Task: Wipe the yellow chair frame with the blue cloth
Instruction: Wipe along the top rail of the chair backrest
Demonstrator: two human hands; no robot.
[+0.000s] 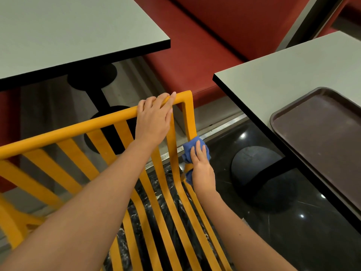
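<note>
Head view: two tables (273,71), one tray (320,133), one yellow chair (64,132), one blue cloth (190,148).

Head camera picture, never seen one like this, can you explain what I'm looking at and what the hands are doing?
This is one picture from a camera worn on a person's head, looking down at their own two bare arms. No machine is involved. The left hand grips the top rail of a yellow chair to steady it. The right hand presses a blue cloth against the chair's right upright. Two grey tables stand nearby; the right table carries a dark tray. A red bench sits behind.
</note>
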